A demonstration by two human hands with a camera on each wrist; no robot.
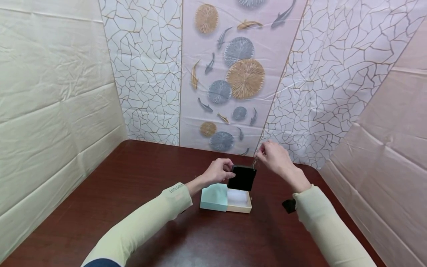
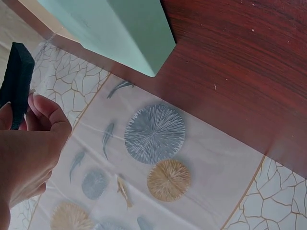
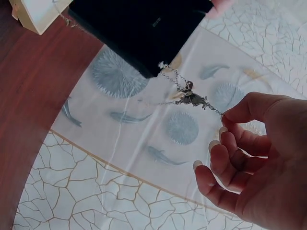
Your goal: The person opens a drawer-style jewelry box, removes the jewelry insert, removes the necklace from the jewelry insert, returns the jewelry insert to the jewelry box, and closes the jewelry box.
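My left hand (image 1: pixel 216 171) pinches a black square foam pad (image 1: pixel 242 178) by its left edge, holding it tilted above the box. My right hand (image 1: pixel 276 157), higher and to the right, pinches the end of a thin chain bracelet (image 3: pixel 193 99) between thumb and forefinger. In the right wrist view, the chain with its small dark charms runs from those fingertips to the pad's corner. Beneath the pad, a small cardboard box stands on the table: a mint-green sleeve (image 1: pixel 212 198) with a cream drawer (image 1: pixel 241 209) pulled partly out to the right. White padding (image 1: pixel 237 197) lies in the drawer.
The box rests on a dark red-brown wooden table (image 1: pixel 150 174). Patterned cloth with fish and round motifs (image 1: pixel 245 78) hangs behind the table's far edge, and plain cream cloth walls (image 1: pixel 56 100) stand at both sides.
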